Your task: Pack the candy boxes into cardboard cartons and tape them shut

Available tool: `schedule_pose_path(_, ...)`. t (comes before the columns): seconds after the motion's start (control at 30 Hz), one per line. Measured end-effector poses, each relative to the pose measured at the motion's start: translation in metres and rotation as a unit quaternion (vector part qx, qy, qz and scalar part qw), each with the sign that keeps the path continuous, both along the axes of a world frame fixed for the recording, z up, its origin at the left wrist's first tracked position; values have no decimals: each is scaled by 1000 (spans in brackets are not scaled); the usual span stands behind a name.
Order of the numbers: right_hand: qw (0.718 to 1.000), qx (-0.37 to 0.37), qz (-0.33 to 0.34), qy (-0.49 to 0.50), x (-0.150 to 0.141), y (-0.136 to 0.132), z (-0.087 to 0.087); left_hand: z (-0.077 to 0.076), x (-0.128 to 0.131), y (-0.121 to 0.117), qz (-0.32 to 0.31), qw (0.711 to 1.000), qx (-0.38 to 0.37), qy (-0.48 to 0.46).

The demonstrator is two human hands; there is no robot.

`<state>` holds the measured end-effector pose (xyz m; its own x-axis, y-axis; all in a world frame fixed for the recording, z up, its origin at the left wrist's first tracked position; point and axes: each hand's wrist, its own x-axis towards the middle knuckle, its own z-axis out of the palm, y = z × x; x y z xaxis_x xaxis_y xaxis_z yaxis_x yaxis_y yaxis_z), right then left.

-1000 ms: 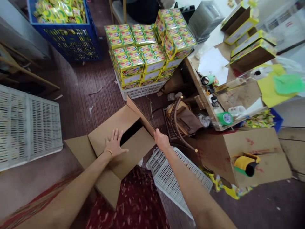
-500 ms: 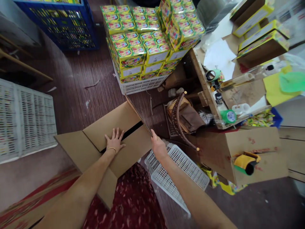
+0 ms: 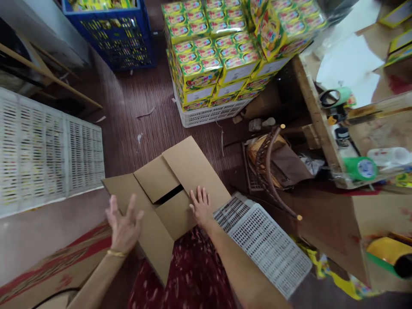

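While the right hand (image 3: 202,209) lies spread on a folded-in flap (image 3: 199,169), the left hand (image 3: 124,225) hangs open; neither grips anything.
From the head view, the cardboard box (image 3: 159,178) sits between them: three flaps are in, a dark gap showing; the outer flap (image 3: 157,244) beside the left hand remains unfolded. Whether that hand touches it, I cannot tell.

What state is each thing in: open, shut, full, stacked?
Cardboard box: partly closed, dark gap between short flaps
Right long flap: folded over the short flaps
Left long flap: unfolded outward
Left hand: open, at left long flap; contact unclear
Right hand: open, resting on right long flap
Yellow boxes: stacked in a white crate
Blue crate: loaded with yellow packets
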<state>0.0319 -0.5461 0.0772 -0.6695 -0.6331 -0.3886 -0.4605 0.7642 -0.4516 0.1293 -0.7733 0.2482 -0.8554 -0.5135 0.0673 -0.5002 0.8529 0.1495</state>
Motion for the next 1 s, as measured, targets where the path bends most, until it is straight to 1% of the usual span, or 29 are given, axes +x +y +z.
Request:
schedule_pose_path(0.03, 1000, 7, 1, 0, -2, 1, -1, -5, -5, 3, 0, 1000, 13, 16)
schedule_pose_path(0.1, 1000, 20, 1, 2, -3, 1, -1, -26, -29, 17, -8, 999, 26, 39)
schedule_pose_path(0.17, 999, 31, 2, 10, -3, 2, 0, -56, -64, 34, -25, 998, 30, 38)
schedule_pose_path(0.23, 999, 36, 8, 20, -4, 6, 3, -90, -97, 48, -53, 997, 46, 13)
schedule_pose_path(0.27, 999, 35, 15, 26, -5, 9, 5, -107, -111, 53, -57, 997, 54, 1)
schedule_pose_path(0.33, 999, 31, 28, 35, -10, 17, 7, -135, -130, 58, -61, 996, 63, -26)
schedule_pose_path(0.4, 998, 27, 27, 44, -15, 25, 7, -153, -138, 57, -69, 994, 63, -50)
schedule_pose_path(0.47, 998, 22, 14, 53, -20, 32, 5, -161, -139, 54, -84, 992, 65, -72)
schedule_pose_path(0.57, 999, 11, -3, 53, -23, 37, 2, -163, -140, 48, -101, 985, 85, -107)
schedule_pose_path(0.67, 999, -2, -8, 36, -25, 43, -1, -166, -145, 47, -95, 981, 93, -144)
schedule_pose_path(0.73, 999, -7, -34, 27, -24, 49, -4, -171, -148, 47, -88, 980, 87, -156)
schedule_pose_path(0.8, 994, 3, -106, 28, -19, 58, -9, -175, -150, 49, -88, 980, 83, -158)
schedule_pose_path(0.9, 968, 20, -248, 41, -2, 74, -15, -173, -153, 51, -94, 979, 91, -157)
schedule_pose_path(0.93, 958, 15, -283, 49, 5, 80, -14, -172, -153, 51, -95, 979, 94, -157)
schedule_pose_path(1.0, 946, -3, -318, 64, 17, 93, -8, -168, -152, 52, -92, 979, 92, -155)
